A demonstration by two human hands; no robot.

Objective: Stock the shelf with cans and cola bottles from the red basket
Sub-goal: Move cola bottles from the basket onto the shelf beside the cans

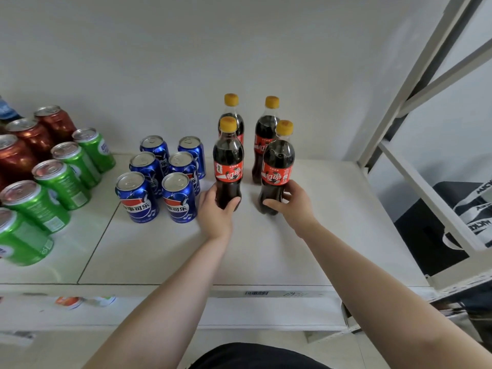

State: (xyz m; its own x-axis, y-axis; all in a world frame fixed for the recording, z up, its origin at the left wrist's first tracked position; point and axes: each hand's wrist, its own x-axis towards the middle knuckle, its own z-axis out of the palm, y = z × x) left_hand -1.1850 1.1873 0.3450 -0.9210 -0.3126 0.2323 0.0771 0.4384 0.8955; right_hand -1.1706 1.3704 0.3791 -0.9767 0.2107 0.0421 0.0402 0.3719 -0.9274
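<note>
Several cola bottles with yellow caps and red labels stand on the white shelf (332, 235). My left hand (217, 213) grips the base of the front left bottle (228, 161). My right hand (295, 206) grips the base of the front right bottle (278, 166). Two more bottles stand behind them, one at the back left (232, 113) and one at the back right (266, 129). Left of the bottles stand several blue cans (178, 198) in two rows. Green cans (62, 185) and red cans (29, 137) fill the far left. The red basket is out of view.
The white back wall rises behind the shelf. A white metal frame (415, 83) closes the right side, with a black bag with white straps (476, 209) beyond it. A label strip (269, 293) runs along the shelf's front edge. Bare shelf lies right of the bottles.
</note>
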